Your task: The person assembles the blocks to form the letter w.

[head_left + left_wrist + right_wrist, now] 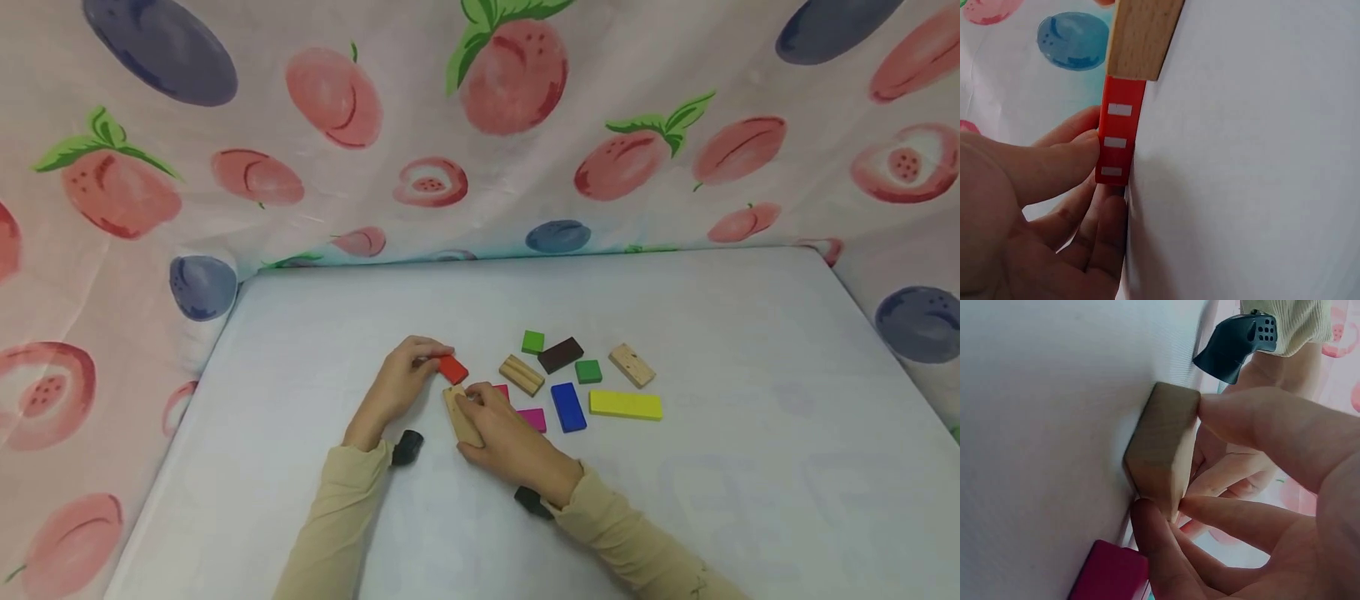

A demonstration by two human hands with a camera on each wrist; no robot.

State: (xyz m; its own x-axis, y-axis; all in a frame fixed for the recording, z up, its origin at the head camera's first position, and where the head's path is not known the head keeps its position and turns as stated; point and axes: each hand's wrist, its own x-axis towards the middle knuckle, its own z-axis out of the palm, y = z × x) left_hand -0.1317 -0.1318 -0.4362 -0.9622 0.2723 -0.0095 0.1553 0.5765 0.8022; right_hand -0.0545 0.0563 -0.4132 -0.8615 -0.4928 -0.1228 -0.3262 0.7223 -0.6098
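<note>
With thumb and fingers, my left hand (397, 379) pinches a small red block (453, 369). White rectangles mark the side of that red block in the left wrist view. My right hand (513, 437) grips a plain wooden block (462, 421) between thumb and fingertips. In the left wrist view, the wooden block's end (1138, 50) meets or overlaps the top end of the red one. A magenta block (534, 419) lies just beside the right hand, and a pinkish-red block (502, 390) is partly hidden behind its fingers.
Right of the hands lie a ridged wooden block (522, 375), a light green block (533, 342), a dark brown block (561, 355), a green block (588, 371), a blue block (568, 407), a long yellow block (625, 405) and a spotted wooden block (632, 365). Fruit-print cloth (427, 100) hangs behind the white table (750, 333).
</note>
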